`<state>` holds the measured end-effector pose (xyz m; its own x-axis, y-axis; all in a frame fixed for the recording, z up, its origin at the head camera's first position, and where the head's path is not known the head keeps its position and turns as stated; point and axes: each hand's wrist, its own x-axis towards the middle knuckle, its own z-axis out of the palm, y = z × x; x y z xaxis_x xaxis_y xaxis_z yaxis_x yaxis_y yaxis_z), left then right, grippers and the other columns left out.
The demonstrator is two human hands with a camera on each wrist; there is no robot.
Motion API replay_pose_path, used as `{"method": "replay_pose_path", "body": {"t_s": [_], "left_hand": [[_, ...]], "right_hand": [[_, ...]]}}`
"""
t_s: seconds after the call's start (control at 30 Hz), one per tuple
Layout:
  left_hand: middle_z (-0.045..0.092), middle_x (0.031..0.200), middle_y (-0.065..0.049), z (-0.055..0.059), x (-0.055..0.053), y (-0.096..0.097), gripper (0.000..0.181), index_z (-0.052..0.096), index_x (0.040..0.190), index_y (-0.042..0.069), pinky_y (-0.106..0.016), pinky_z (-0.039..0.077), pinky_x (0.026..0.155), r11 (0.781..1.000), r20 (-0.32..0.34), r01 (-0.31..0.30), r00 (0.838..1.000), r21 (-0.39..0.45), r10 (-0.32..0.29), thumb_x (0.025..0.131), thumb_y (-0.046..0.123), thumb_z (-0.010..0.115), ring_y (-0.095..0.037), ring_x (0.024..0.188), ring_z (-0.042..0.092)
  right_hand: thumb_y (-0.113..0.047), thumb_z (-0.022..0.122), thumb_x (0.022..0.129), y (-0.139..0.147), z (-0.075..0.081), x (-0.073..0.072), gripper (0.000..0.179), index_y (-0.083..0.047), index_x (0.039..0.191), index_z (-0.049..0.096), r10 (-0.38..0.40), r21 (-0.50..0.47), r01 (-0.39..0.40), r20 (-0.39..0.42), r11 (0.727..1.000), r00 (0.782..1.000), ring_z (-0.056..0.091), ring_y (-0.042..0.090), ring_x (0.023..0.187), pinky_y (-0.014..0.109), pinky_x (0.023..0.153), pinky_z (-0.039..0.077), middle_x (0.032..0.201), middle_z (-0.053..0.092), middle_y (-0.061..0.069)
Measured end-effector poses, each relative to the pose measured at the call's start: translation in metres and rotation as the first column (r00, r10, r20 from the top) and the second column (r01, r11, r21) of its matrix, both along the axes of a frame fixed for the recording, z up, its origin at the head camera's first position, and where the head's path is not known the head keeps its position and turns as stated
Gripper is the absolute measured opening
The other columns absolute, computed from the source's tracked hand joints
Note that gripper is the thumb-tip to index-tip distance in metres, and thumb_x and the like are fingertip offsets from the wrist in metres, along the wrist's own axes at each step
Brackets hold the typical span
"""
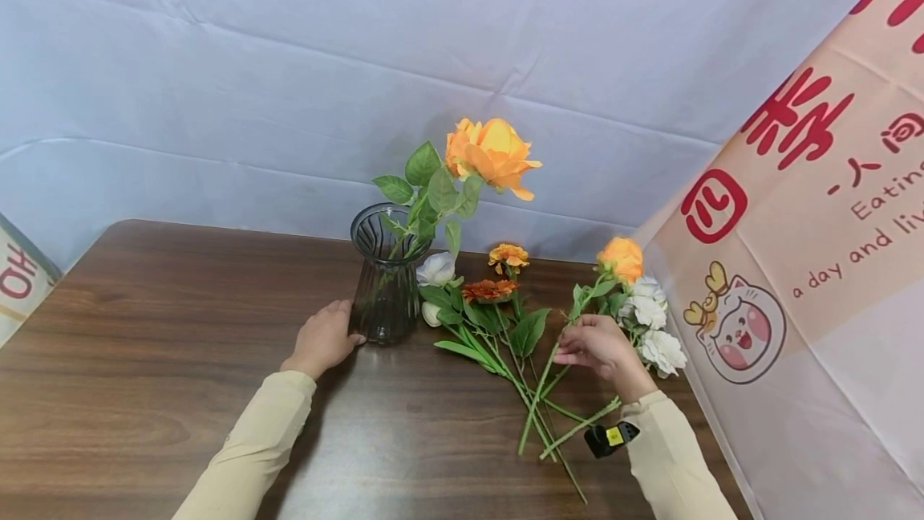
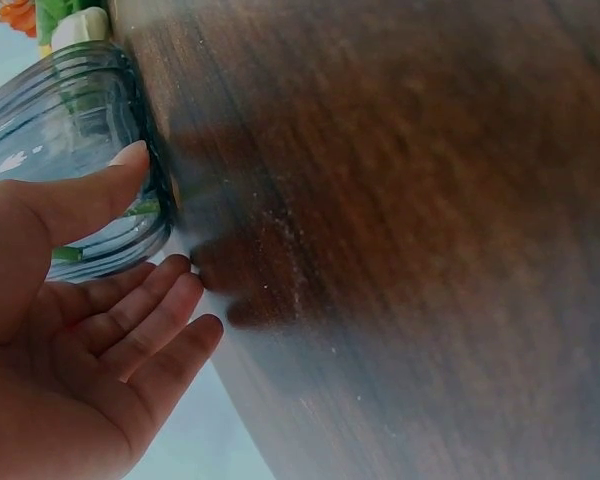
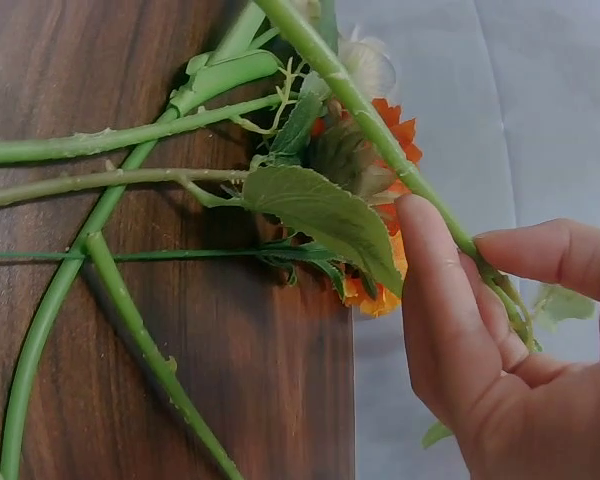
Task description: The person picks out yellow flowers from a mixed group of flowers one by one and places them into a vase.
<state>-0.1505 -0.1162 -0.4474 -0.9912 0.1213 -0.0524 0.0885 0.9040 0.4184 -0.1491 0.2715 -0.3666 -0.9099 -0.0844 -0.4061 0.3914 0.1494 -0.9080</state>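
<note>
A grey-tinted ribbed glass vase (image 1: 386,307) stands upright with one large orange rose (image 1: 493,155) leaning right out of its mouth. My left hand (image 1: 328,339) holds the vase low on its left side. In the left wrist view the thumb (image 2: 105,195) lies against the glass, the fingers by the base. My right hand (image 1: 595,347) pinches the green stem (image 3: 405,170) of a second orange rose (image 1: 621,259) between thumb and fingers. Its bloom points away, its stem slants toward the near side over the other stems.
Between the hands lie a rust-orange flower (image 1: 489,290), a yellow-orange flower (image 1: 508,255) and a pale bloom (image 1: 436,270), their stems crossing. White flowers (image 1: 662,351) lie by the right wall. A pale cloth backdrop (image 1: 289,119) borders the wooden table (image 1: 180,359) behind; a printed panel (image 1: 816,263) stands right.
</note>
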Motion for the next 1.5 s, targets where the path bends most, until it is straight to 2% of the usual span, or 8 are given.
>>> {"method": "replay_pose_path", "body": {"t_s": [0.23, 0.47, 0.8, 0.97, 1.17, 1.27, 1.37, 1.5], "left_hand": [[0.049, 0.122, -0.027, 0.001, 0.001, 0.000, 0.062, 0.044, 0.126, -0.012, -0.054, 0.044, 0.085, 1.000, 0.000, -0.002, 1.000, 0.002, 0.002, 0.081, 0.021, 0.070, -0.043, 0.107, 0.049], [0.051, 0.120, -0.027, 0.002, 0.001, 0.000, 0.061, 0.045, 0.125, -0.012, -0.053, 0.044, 0.084, 1.000, -0.005, 0.001, 1.000, 0.002, -0.001, 0.081, 0.021, 0.071, -0.043, 0.105, 0.051], [0.050, 0.121, -0.027, 0.002, 0.000, 0.000, 0.061, 0.044, 0.126, -0.012, -0.053, 0.045, 0.083, 1.000, 0.004, 0.001, 1.000, -0.004, -0.001, 0.081, 0.021, 0.070, -0.043, 0.106, 0.051], [0.050, 0.120, -0.027, 0.002, 0.000, 0.000, 0.061, 0.044, 0.125, -0.012, -0.053, 0.045, 0.083, 1.000, 0.003, 0.003, 1.000, -0.006, -0.003, 0.081, 0.021, 0.070, -0.042, 0.105, 0.051], [0.050, 0.121, -0.027, 0.002, 0.000, 0.001, 0.061, 0.044, 0.126, -0.013, -0.053, 0.044, 0.084, 1.000, 0.000, 0.006, 1.000, -0.006, -0.006, 0.082, 0.021, 0.070, -0.042, 0.106, 0.050], [0.049, 0.122, -0.027, 0.002, -0.001, 0.001, 0.062, 0.043, 0.126, -0.013, -0.053, 0.044, 0.085, 1.000, 0.004, 0.004, 1.000, -0.005, -0.004, 0.082, 0.021, 0.070, -0.042, 0.107, 0.050], [0.049, 0.123, -0.028, 0.002, 0.000, 0.001, 0.062, 0.043, 0.126, -0.013, -0.053, 0.044, 0.086, 1.000, 0.007, 0.000, 1.000, -0.007, 0.000, 0.082, 0.021, 0.070, -0.043, 0.108, 0.049], [0.049, 0.123, -0.028, 0.002, 0.000, 0.001, 0.062, 0.043, 0.126, -0.013, -0.053, 0.044, 0.086, 1.000, 0.005, 0.000, 1.000, -0.011, 0.000, 0.082, 0.021, 0.070, -0.043, 0.108, 0.049]], "right_hand": [[0.008, 0.047, 0.084, -0.002, 0.004, 0.000, 0.012, 0.003, 0.074, 0.044, 0.007, -0.026, -0.008, -0.015, 1.000, 1.000, 0.062, 0.022, 0.063, 0.036, 0.071, 0.055, 0.075, 0.058, 0.016], [0.008, 0.047, 0.086, -0.006, 0.008, -0.002, 0.009, 0.004, 0.080, 0.041, 0.013, -0.055, -0.014, -0.017, 0.998, 1.000, 0.063, 0.023, 0.064, 0.037, 0.072, 0.055, 0.073, 0.058, 0.014], [0.014, 0.043, 0.083, -0.015, 0.010, -0.006, 0.019, 0.000, 0.078, 0.030, 0.012, -0.126, -0.016, -0.030, 0.992, 0.999, 0.063, 0.023, 0.062, 0.039, 0.071, 0.055, 0.071, 0.059, 0.014], [0.015, 0.042, 0.083, -0.019, 0.012, -0.009, 0.019, 0.001, 0.086, 0.029, 0.010, -0.171, -0.012, -0.012, 0.985, 1.000, 0.064, 0.023, 0.063, 0.038, 0.071, 0.055, 0.071, 0.058, 0.013], [0.014, 0.044, 0.084, -0.024, 0.015, -0.010, 0.016, 0.011, 0.098, 0.036, 0.003, -0.204, -0.006, -0.014, 0.979, 1.000, 0.065, 0.024, 0.067, 0.036, 0.073, 0.055, 0.074, 0.058, 0.014], [0.015, 0.045, 0.084, -0.026, 0.018, -0.011, 0.007, 0.013, 0.089, 0.048, -0.007, -0.228, 0.005, -0.007, 0.974, 1.000, 0.065, 0.025, 0.068, 0.036, 0.074, 0.054, 0.074, 0.059, 0.014], [0.015, 0.046, 0.084, -0.029, 0.020, -0.012, 0.014, 0.009, 0.079, 0.057, -0.003, -0.241, 0.001, -0.007, 0.970, 1.000, 0.065, 0.026, 0.068, 0.036, 0.075, 0.054, 0.074, 0.060, 0.014], [0.016, 0.045, 0.083, -0.032, 0.022, -0.013, 0.017, 0.010, 0.076, 0.060, 0.007, -0.265, -0.010, -0.011, 0.964, 1.000, 0.066, 0.026, 0.068, 0.036, 0.075, 0.054, 0.071, 0.060, 0.015]]}}
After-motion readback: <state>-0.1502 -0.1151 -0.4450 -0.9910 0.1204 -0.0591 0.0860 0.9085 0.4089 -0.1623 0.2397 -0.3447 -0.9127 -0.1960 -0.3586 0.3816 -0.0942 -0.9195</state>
